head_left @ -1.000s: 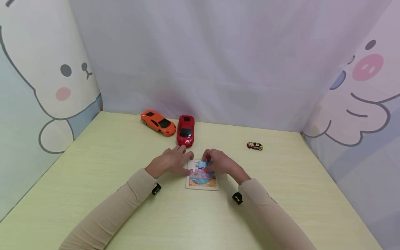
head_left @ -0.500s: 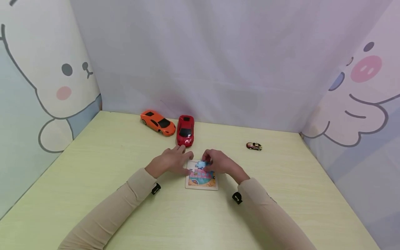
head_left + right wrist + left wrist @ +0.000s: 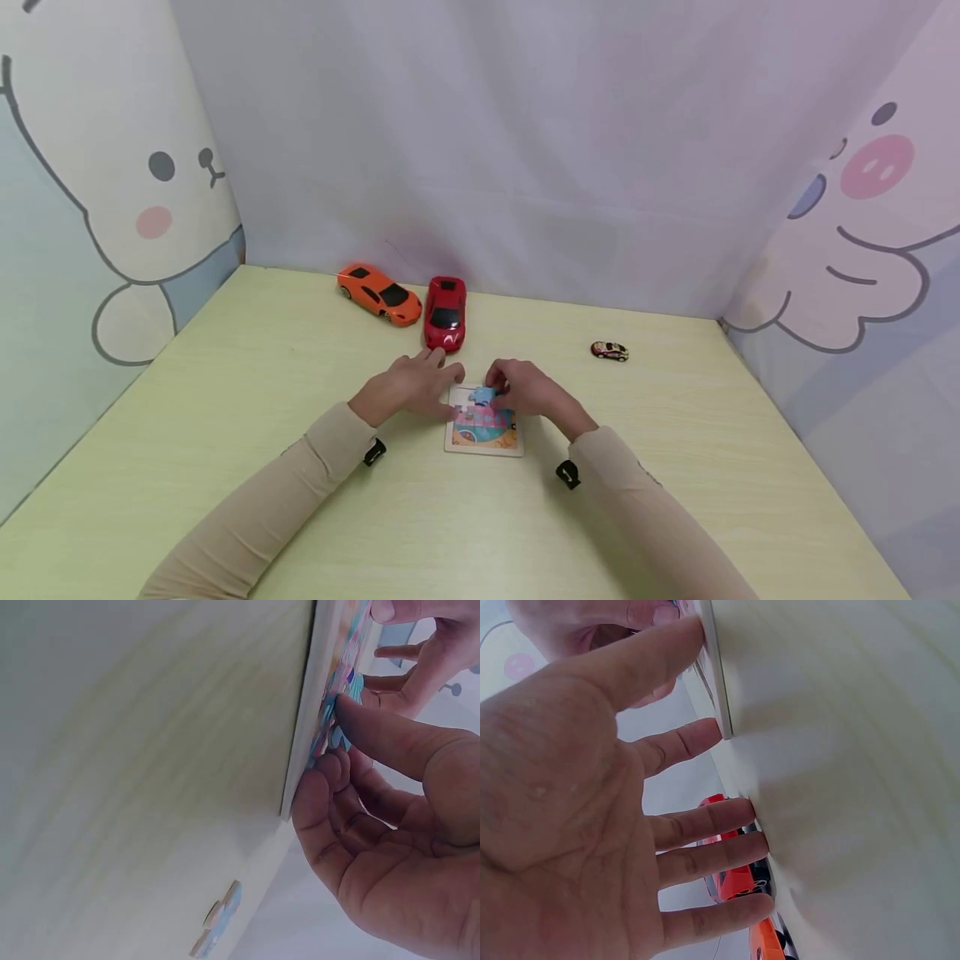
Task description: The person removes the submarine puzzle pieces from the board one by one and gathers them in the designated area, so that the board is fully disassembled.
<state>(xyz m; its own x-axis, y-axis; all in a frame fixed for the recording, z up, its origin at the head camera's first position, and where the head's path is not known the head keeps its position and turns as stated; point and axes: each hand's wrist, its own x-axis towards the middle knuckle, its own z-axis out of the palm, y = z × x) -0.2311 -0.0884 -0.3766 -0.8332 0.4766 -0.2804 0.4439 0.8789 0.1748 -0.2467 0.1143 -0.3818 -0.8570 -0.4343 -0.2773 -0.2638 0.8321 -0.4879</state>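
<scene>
A square jigsaw board with a pale frame (image 3: pixel 483 452) lies mid-table, its picture in pink, teal and orange. At its left side rests my left hand (image 3: pixel 420 386), fingers spread and fairly straight. The left wrist view shows the thumb (image 3: pixel 682 645) at the board's edge and the index finger (image 3: pixel 686 742) at its far corner. My right hand (image 3: pixel 528 389) is over the upper right part, pinching a light-blue puzzle piece (image 3: pixel 481 395) between thumb and curled fingers. Pale bare tray shows to the left of that piece. The right fingers hide the board's upper right corner.
A red toy car (image 3: pixel 446 317) stands just beyond my left fingertips, with an orange toy car (image 3: pixel 378 296) to its left. Farther right is a small patterned toy car (image 3: pixel 610 351). A small flat pale-blue object (image 3: pixel 219 921) lies on the table in the right wrist view.
The light-blue piece has shifted and tilted slightly under my right fingertips, the thumb moving a little with it. My left hand has stayed in place.
</scene>
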